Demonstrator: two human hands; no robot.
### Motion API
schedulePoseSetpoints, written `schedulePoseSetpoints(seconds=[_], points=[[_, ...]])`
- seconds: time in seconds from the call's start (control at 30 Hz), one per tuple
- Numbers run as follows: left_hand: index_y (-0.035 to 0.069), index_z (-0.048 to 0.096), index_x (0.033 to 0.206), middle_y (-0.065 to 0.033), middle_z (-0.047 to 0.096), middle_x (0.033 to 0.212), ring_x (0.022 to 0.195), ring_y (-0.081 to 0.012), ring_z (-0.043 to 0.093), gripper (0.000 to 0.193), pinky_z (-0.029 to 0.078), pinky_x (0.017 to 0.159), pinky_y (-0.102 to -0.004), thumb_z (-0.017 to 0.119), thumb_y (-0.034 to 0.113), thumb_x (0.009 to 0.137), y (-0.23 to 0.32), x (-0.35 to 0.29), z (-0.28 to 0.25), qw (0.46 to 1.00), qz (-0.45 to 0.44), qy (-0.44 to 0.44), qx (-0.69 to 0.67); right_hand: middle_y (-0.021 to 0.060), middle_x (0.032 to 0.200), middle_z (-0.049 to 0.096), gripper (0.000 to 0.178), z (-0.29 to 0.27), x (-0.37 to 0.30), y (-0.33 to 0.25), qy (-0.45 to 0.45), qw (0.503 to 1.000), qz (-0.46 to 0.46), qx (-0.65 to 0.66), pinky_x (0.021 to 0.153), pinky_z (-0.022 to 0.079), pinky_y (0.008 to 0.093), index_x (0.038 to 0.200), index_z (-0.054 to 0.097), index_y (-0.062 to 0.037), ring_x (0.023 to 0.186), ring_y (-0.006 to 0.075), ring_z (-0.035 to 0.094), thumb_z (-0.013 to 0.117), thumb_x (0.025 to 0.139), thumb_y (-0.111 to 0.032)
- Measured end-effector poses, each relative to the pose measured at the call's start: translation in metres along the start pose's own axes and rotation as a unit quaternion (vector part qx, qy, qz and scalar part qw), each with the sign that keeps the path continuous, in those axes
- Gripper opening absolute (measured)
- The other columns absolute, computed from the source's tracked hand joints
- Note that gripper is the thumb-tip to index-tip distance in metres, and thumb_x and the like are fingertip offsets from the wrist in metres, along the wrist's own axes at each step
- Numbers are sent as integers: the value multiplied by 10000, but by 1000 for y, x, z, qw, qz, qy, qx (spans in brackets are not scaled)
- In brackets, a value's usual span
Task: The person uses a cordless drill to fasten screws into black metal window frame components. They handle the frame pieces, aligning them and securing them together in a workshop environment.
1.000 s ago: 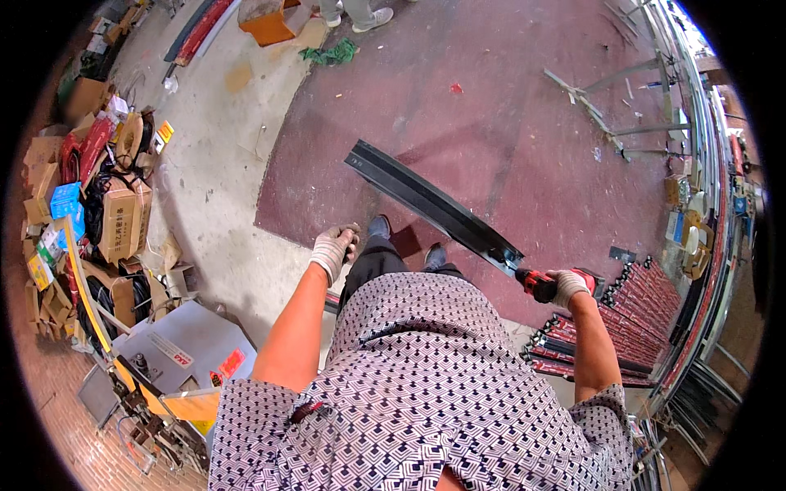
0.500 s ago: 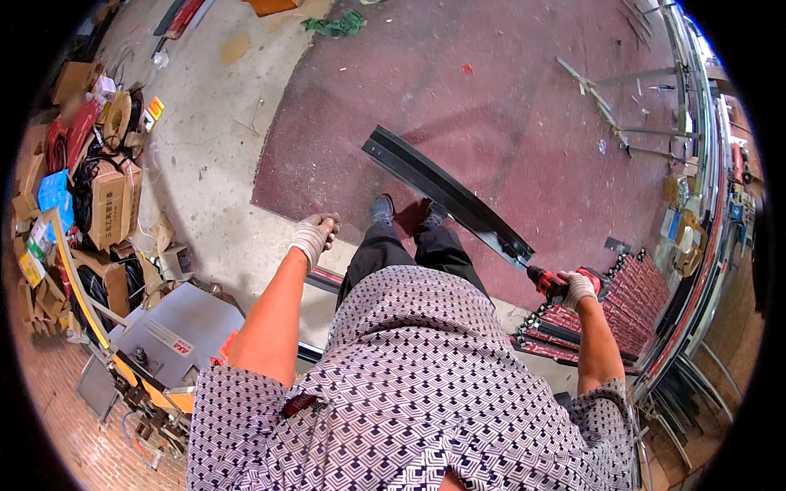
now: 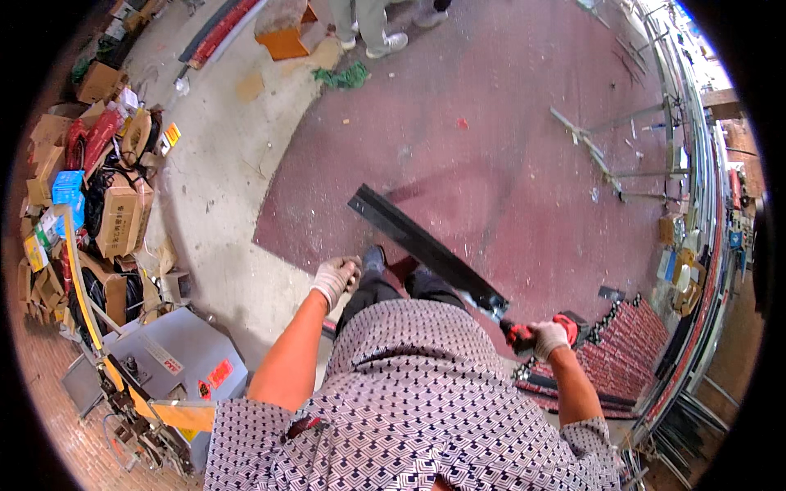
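Note:
My right hand [image 3: 550, 339] is gloved and wrapped round the grip of a red and black power drill [image 3: 517, 335]. The drill's front points up and left, at the near right end of a long black metal profile [image 3: 427, 250]. That profile slants across in front of my feet, its other end farther off to the left. Whether the drill touches it or carries it, I cannot make out. Also gloved, my left hand [image 3: 336, 281] is held left of my legs with the fingers curled together, apart from the profile. Whatever lies between those fingers is hidden.
A stack of red-and-black profiles [image 3: 626, 348] lies at the right, beside long metal bars [image 3: 704, 237]. At left stand a grey machine [image 3: 192, 348] and piled cardboard boxes [image 3: 119, 217]. Another person's legs [image 3: 372, 29] show at the far edge, near an orange box [image 3: 282, 34].
The view has tilted up, bringing another person's legs in at the top. My right hand and the drill appear lower and farther left; the profile's far end appears lower too. My left hand has shifted right.

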State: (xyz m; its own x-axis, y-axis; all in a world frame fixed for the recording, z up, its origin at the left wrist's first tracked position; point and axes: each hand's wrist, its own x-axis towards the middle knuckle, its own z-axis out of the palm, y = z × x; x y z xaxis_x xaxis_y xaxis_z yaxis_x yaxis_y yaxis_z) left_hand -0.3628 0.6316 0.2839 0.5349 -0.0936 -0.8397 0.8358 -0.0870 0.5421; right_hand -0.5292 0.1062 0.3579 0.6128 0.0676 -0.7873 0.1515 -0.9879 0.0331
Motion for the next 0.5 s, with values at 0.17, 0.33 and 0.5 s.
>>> schedulePoseSetpoints(seconds=[0.17,0.33,0.5], points=[[29,637,1076,-27,643,812,590,-98,535,193,458,504,-249,530,154,975,5,7,2,998,-9,24,56,93,849,702,219,-52,-19,0,-37,995,-89,-41,722,526,445,960,676,-199,834,312,688,658,758,-282],[38,642,1081,-20,654,817,592,-92,538,210,456,510,-246,530,181,976,31,-6,22,999,46,5,21,129,996,710,349,-68,-18,4,-61,997,-48,29,779,539,435,1070,667,-182,938,302,689,680,751,-324],[38,621,1114,-36,637,818,591,-97,525,195,462,492,-248,523,145,983,48,1,46,996,74,-45,2,70,977,688,232,21,38,29,47,566,46,822,837,534,343,1132,626,-133,862,211,670,549,935,-231]])
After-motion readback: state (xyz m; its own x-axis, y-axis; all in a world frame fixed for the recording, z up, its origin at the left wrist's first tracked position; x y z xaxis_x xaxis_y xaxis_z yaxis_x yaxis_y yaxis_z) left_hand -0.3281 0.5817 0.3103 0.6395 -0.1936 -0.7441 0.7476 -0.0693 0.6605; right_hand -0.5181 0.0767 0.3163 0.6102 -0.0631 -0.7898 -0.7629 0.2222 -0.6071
